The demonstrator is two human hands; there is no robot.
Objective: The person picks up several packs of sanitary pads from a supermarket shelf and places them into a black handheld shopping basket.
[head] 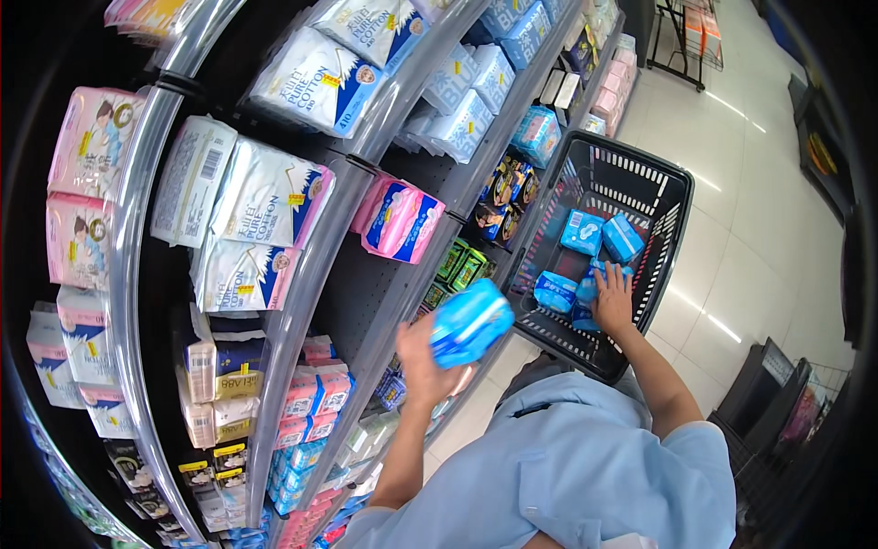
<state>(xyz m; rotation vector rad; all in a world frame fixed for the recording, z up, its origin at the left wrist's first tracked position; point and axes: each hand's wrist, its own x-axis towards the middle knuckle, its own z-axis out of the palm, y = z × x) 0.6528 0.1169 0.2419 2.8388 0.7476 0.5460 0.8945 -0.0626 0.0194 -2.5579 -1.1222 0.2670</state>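
My left hand [422,360] grips a blue plastic-wrapped pack of sanitary pads [473,322], blurred, between the shelves and the basket. Inside the black plastic shopping basket [686,199], the fingers of my right hand [612,302] lie spread over a blue pack [588,283]; whether they grip it is hidden. Beyond that hand sit two more blue packs, one [582,232] showing a pad picture and another [623,237] tilted beside it. A further blue pack [554,291] lies at the basket's near left.
Shelving with clear plastic front edges [384,147] rises along my left. It holds white cotton-pad packs [271,192], light blue packs [466,127] and a pink pack [403,219]. Pale floor tiles [748,254] run along the right. A wheeled black rack [686,41] stands at the far end.
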